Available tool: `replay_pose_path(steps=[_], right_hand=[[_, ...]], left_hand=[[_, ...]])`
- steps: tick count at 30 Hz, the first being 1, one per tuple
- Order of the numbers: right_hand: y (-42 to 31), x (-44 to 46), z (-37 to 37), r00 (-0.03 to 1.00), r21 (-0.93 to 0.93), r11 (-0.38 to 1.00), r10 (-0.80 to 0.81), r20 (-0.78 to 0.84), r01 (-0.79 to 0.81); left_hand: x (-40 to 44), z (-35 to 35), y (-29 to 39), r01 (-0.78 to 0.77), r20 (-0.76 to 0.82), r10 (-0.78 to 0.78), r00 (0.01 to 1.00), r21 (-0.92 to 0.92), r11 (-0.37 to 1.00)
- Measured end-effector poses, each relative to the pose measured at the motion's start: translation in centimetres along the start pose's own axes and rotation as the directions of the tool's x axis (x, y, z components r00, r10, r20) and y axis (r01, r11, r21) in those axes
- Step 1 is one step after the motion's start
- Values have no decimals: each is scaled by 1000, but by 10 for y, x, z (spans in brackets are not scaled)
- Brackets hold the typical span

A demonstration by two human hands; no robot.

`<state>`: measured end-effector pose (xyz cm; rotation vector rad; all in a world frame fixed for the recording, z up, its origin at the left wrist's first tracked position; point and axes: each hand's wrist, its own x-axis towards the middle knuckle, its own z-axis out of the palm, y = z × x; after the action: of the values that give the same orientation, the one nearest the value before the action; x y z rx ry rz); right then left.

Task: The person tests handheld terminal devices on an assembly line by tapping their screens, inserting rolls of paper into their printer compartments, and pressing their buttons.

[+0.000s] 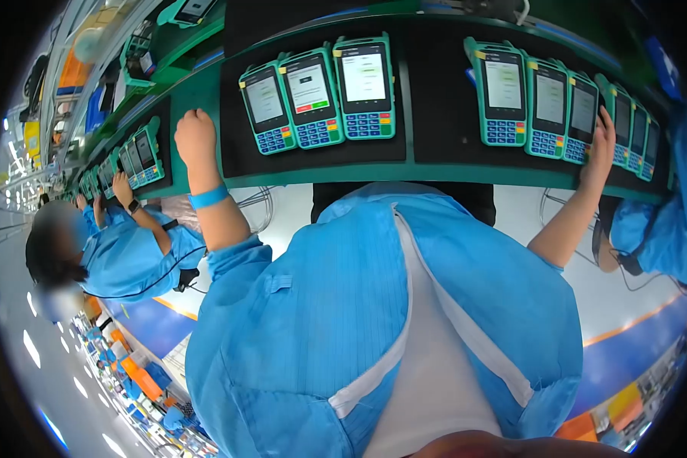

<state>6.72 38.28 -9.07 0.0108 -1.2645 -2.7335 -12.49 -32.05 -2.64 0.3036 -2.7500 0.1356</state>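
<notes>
My left hand (196,136), a teal band round its wrist, is closed in a fist at the bench's near edge, left of three card payment terminals; nothing shows in it. These are a left terminal (268,108), a middle terminal (311,98) with red and green buttons on its lit screen, and a right terminal (365,88). My right hand (601,149) has its fingers stretched along the right side of a payment terminal (581,114) in a second row. Left of that one lie a terminal with a lit screen (504,93) and another terminal (548,107).
More terminals (635,126) stand to the right of my right hand. The terminals lie on black mats (443,145) on a green bench (320,174). At the left, a co-worker (141,248) in blue reaches toward other terminals (141,156). Another person's blue sleeve (649,233) shows at the right.
</notes>
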Motion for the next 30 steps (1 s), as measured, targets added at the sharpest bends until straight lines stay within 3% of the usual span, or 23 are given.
replay_pose_path(steps=[2,3,4,5,6,9,12,17,19,20,21,23,30], right_hand=[[-8,-2,3,1000,-88,996,-1,-19,0],[10,4,-3,1000,-85,996,3,-23,-5],[29,9,-11,935,-767,584,-350,58,266],[54,16,-19,788,-929,-249,-494,366,275],[66,19,-23,666,-447,-894,-325,671,14],[68,19,-23,667,-431,-902,-313,676,14],[79,24,-24,672,-419,-907,-292,681,31],[77,25,-23,677,-440,-894,-273,684,85],[76,23,-23,665,-422,-905,-280,692,58],[75,23,-23,665,-421,-906,-282,692,54],[76,24,-23,655,-434,-900,-308,690,34],[80,22,-23,644,-443,-896,-335,688,7],[77,21,-23,656,-394,-919,-305,690,-13]], left_hand=[[7,31,-26,19,201,11,980,-146,989],[7,37,-25,-18,218,63,974,-205,979],[5,45,-23,-54,232,118,965,-264,963],[3,57,-21,-155,131,206,970,-320,935],[1,57,-12,-104,139,153,978,-307,946],[1,55,0,-26,156,75,985,-292,956],[5,43,4,62,185,18,983,-418,906],[-2,5,20,60,288,38,957,-322,945],[-16,-7,37,-20,19,32,999,-431,902],[-25,-21,51,-209,-228,108,968,-488,847],[-32,-33,64,-319,-308,169,936,-541,779],[-55,-43,90,-383,-243,297,923,-628,677],[-73,-44,126,-467,-197,430,881,-513,720]])
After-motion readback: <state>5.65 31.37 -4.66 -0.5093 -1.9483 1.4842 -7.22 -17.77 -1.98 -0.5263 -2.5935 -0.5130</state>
